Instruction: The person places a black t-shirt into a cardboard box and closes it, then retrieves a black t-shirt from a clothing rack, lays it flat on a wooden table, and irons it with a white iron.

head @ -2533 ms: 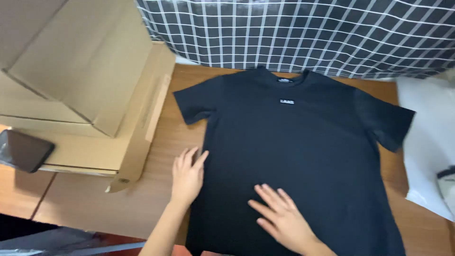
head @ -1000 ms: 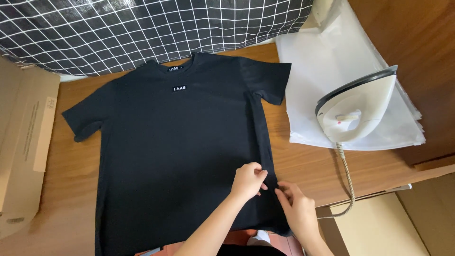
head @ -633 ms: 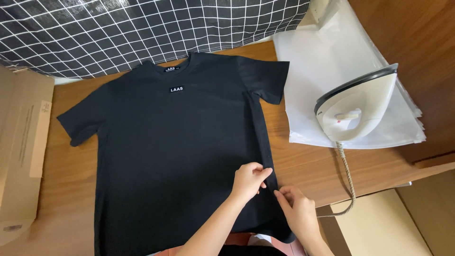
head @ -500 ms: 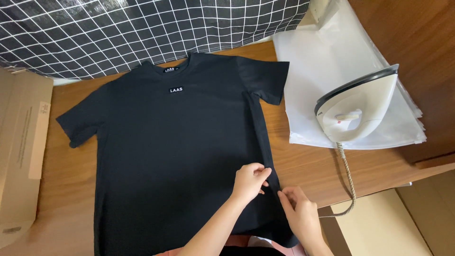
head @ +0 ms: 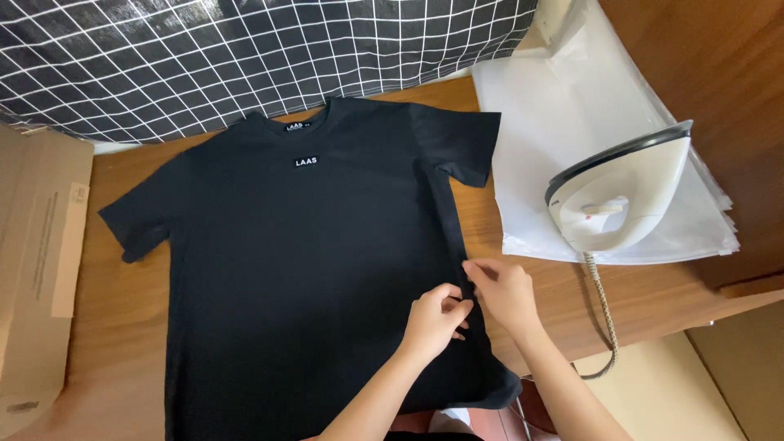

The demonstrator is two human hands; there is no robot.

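A black short-sleeved T-shirt lies flat, front up, on a wooden table, with a small white label on its chest. My left hand and my right hand meet at the shirt's right side seam, about two thirds of the way down. Both pinch the edge of the fabric there, fingertips nearly touching each other. The shirt's hem hangs over the table's near edge.
A white clothes iron stands on a stack of clear plastic bags at the right, its braided cord trailing off the table edge. Flattened cardboard lies at the left. A black-and-white checked cloth lies behind the shirt.
The view swung from the shirt's left side to its right side. My hands left the shirt's lower front and now pinch its right seam, shifting slightly along it.
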